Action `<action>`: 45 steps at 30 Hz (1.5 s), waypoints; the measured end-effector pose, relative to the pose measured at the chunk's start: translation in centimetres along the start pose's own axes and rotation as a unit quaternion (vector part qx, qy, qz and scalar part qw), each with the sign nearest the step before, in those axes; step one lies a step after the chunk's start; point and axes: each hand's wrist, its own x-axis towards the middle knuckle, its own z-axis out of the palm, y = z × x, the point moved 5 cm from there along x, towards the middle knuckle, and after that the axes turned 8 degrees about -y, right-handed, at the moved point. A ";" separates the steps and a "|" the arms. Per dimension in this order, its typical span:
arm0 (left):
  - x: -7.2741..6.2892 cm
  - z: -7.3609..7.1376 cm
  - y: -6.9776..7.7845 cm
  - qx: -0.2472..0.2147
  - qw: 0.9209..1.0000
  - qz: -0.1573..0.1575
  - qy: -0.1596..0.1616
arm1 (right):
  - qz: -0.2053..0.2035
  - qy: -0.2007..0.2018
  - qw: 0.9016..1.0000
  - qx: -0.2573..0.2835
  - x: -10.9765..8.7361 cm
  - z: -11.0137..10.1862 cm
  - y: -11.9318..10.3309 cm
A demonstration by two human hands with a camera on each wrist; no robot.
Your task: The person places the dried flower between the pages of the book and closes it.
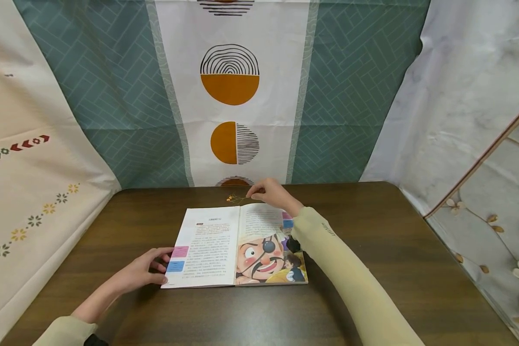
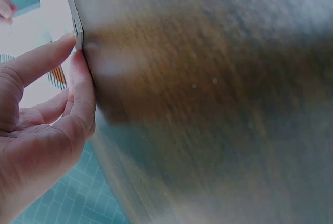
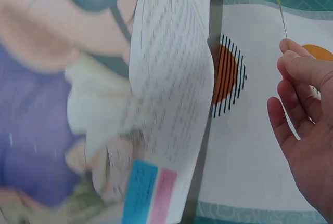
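Note:
An open book (image 1: 207, 245) lies on the brown table, text on its left page and a cartoon pirate with an eyepatch on the right. My left hand (image 1: 140, 271) holds the book's lower left edge, thumb near the corner and fingers bent beside the coloured tabs. In the left wrist view, the thumb (image 2: 44, 60) and a finger meet at the book's thin edge. Above the book's top edge, my right hand (image 1: 271, 193) pinches a thin stalk (image 3: 280, 8) between thumb and index finger. Small orange-yellow flowers (image 1: 231, 198) tip the stalk, pointing left.
The wooden table (image 1: 363, 240) extends on both sides of the book. Behind it hangs a green and white patterned cloth (image 1: 354, 86). Pale cloths with flower designs flank the left and right sides. The right sleeve (image 1: 341, 269) passes over the table beside the book.

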 end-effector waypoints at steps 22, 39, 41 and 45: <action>-0.2 -0.2 0.4 0.003 1.000 -0.006 0.002 | 0.007 -0.037 0.997 0.063 3.2 5.5 -2.2; 0.1 0.0 0.3 -0.001 1.000 0.007 -0.005 | 0.011 -0.050 0.990 0.133 3.5 8.9 -3.2; 0.2 0.0 0.3 -0.001 1.000 0.004 -0.005 | 0.017 -0.050 0.990 0.133 3.4 9.2 -2.9; 0.2 0.0 0.4 -0.002 1.000 -0.005 -0.002 | 0.019 -0.053 0.989 0.137 3.3 9.8 -2.6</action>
